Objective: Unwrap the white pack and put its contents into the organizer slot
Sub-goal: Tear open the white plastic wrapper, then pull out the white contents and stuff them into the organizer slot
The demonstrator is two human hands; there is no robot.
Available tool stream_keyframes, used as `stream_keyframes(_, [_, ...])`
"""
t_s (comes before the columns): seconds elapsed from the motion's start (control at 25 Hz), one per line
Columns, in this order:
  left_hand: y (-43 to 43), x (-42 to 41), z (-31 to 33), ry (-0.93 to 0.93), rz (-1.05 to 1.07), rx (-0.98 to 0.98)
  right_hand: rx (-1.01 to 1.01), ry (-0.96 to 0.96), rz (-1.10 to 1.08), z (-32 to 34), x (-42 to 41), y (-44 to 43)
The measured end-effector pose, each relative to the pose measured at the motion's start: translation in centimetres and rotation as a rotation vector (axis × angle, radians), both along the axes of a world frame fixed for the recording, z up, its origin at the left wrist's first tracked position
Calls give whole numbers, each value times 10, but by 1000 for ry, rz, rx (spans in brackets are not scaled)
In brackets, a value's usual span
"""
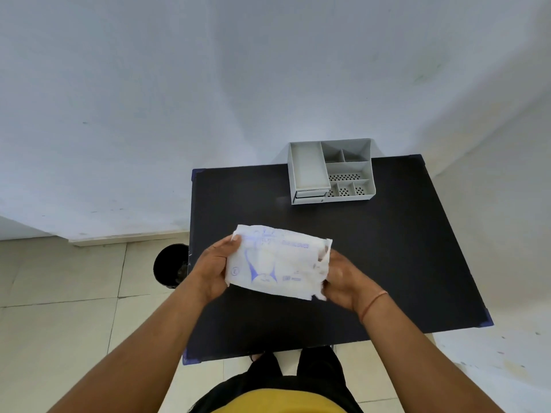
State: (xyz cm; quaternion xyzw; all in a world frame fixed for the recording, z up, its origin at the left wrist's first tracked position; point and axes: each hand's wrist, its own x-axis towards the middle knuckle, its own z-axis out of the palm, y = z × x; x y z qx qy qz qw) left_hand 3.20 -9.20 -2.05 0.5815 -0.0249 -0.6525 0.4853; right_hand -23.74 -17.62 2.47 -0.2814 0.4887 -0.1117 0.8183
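I hold a white pack (277, 262) with blue print above the middle of the black table (387, 248). My left hand (213, 268) grips its left end, thumb on top. My right hand (343, 277) grips its right end, where the wrapper is torn and ragged. The grey organizer (331, 171) stands at the table's far edge, with one long slot on its left and several smaller compartments on its right. All of its slots look empty.
A dark round bin (170, 265) stands on the tiled floor left of the table. White walls rise behind and to the right of the table. My legs are at the table's near edge.
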Motion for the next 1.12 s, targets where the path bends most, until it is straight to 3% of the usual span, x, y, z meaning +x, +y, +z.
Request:
stream_keyframes(0.12, [8,17,-19,13,69,64,-93,-17,37,1,-16,-5])
stream_keyframes(0.24, [17,27,-46,-16,134,144,-54,51,-44,-11,-38,-10])
stream_keyframes(0.36, [24,31,-76,-108,189,226,-27,125,-104,-21,-54,-12])
stream_keyframes(0.52, [31,23,-106,-278,242,402,8,87,-177,-24,-70,-14])
stream_keyframes(0.6, [31,14,-99,-476,206,475,3,94,-197,-22,-72,-14])
stream_keyframes(0.68, [23,-3,-74,-846,86,491,-55,144,-215,-20,-69,-17])
stream_keyframes(0.72, [15,-15,-58,-1012,17,431,-121,190,-212,-17,-65,-20])
stream_keyframes(0.76, [5,-30,-40,-1044,-59,340,-222,255,-195,-13,-60,-24])
stream_keyframes(0.8, [-7,-50,-20,-910,-108,240,-351,336,-160,-6,-53,-27])
stream_keyframes(0.92, [-46,-108,28,-11,-106,118,-816,588,20,21,-27,-30])
stream_keyframes(0.96, [-57,-122,39,161,-98,83,-905,572,114,31,-19,-29])
stream_keyframes(1.04, [-74,-143,58,280,-61,-13,-943,431,325,45,-10,-27])
stream_keyframes(1.12, [-85,-150,68,319,14,-68,-947,347,362,59,-14,-32])
